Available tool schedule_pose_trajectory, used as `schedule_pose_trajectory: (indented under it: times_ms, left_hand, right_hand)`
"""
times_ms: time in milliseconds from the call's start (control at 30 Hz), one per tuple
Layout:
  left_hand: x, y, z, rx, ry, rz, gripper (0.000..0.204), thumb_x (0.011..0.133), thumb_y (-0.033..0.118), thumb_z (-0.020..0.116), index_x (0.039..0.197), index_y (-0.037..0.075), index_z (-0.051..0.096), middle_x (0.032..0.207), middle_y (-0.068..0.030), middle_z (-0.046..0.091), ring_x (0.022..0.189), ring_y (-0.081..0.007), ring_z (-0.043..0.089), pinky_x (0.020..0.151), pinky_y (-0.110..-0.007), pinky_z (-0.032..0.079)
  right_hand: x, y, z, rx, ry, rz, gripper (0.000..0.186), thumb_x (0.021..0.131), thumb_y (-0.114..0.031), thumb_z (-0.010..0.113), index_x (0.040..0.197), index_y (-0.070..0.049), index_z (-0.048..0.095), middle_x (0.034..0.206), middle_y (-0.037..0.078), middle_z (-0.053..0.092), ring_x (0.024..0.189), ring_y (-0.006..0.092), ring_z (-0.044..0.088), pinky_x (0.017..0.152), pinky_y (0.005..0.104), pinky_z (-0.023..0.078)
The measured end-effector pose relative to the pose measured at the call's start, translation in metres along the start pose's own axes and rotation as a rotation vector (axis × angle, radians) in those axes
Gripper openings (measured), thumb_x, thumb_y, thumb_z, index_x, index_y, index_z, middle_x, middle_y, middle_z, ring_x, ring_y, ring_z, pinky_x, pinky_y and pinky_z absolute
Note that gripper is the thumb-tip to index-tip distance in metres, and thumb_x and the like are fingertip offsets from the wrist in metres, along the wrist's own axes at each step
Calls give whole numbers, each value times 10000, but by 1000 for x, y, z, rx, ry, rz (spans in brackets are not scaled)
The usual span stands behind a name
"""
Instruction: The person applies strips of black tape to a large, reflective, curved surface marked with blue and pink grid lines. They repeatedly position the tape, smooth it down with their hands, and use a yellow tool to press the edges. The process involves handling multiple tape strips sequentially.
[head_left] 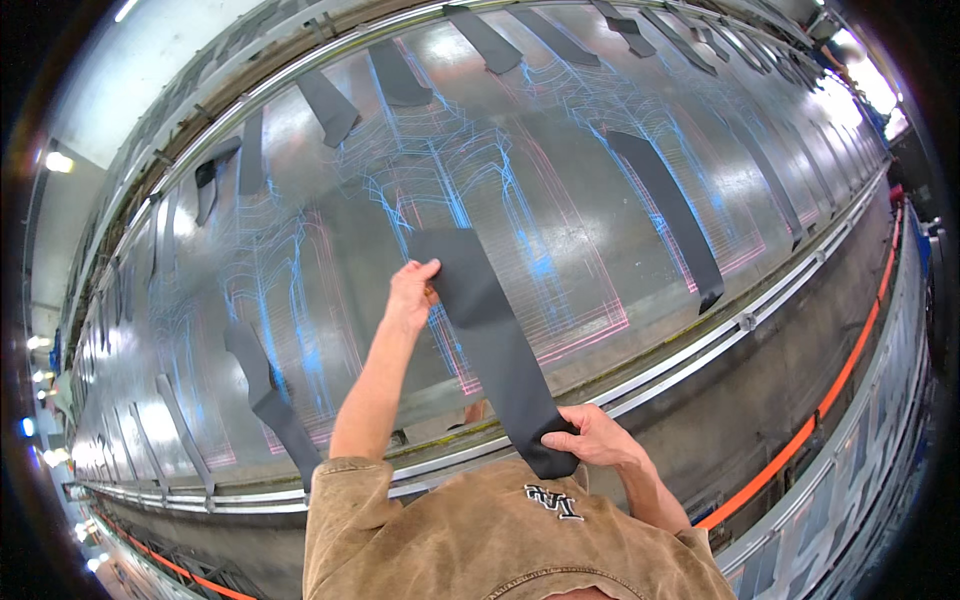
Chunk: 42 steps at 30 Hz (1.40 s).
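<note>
A long dark grey strip of flexible sheet [497, 335] slants across the middle, over the marked metal table [590, 290]. My left hand [412, 288] pinches its upper left edge. My right hand [585, 436] grips its lower end, thumb on top, where the material bends near my shirt. Blue and pink lines cover the table around the strip.
Another grey strip [665, 215] lies to the right, and a wavy one [265, 385] to the left. Several more strips [400, 72] line the far edge. Metal rails [745, 320] and an orange bar [760, 478] run along the near side.
</note>
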<state>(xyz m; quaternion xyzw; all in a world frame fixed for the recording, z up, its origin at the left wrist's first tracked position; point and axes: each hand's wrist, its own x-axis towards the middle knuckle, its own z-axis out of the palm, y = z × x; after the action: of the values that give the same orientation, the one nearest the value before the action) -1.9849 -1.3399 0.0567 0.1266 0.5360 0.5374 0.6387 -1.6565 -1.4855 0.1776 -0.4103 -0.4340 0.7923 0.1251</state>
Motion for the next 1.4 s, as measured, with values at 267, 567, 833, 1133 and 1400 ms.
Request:
schedule_pose_trajectory:
  times_ms: [267, 567, 833, 1133, 1400]
  left_hand:
    - [62, 77, -35, 345, 82, 36, 172, 854, 134, 744, 926, 116, 589, 844, -8, 666, 692, -130, 624, 662, -321, 560]
    - [111, 90, -28, 658, 148, 108, 138, 838, 148, 768, 852, 87, 645, 764, -2, 644, 610, -94, 593, 543, -259, 541]
    - [116, 82, -30, 690, 205, 141, 178, 807, 131, 795, 834, 49, 640, 732, -21, 638, 555, -96, 588, 497, -243, 535]
    - [111, 82, -19, 731, 318, 186, 182, 749, 96, 815, 794, -19, 681, 706, -52, 661, 522, -89, 584, 479, -232, 531]
    - [109, 81, -14, 717, 318, 212, 194, 739, 87, 821, 771, -24, 665, 682, -46, 646, 493, -87, 561, 448, -229, 503]
  right_hand:
    - [88, 60, 11, -189, 502, -3, 169, 858, -103, 655, 941, 44, 652, 767, 34, 641, 720, 92, 546, 661, 291, 466]
    - [130, 89, 24, -140, 736, -142, 234, 861, -168, 639, 869, 65, 621, 695, 133, 618, 660, 165, 557, 649, 346, 467]
    - [126, 81, 23, -93, 699, -75, 228, 867, -162, 659, 911, 61, 638, 709, 139, 629, 662, 175, 568, 656, 349, 471]
    - [128, 98, 18, -141, 653, 23, 180, 883, -121, 675, 896, 56, 646, 766, 21, 653, 705, 67, 548, 636, 267, 464]
    - [123, 78, 22, -85, 674, 19, 225, 852, -163, 708, 870, 55, 656, 693, 74, 633, 637, 104, 531, 603, 314, 456]
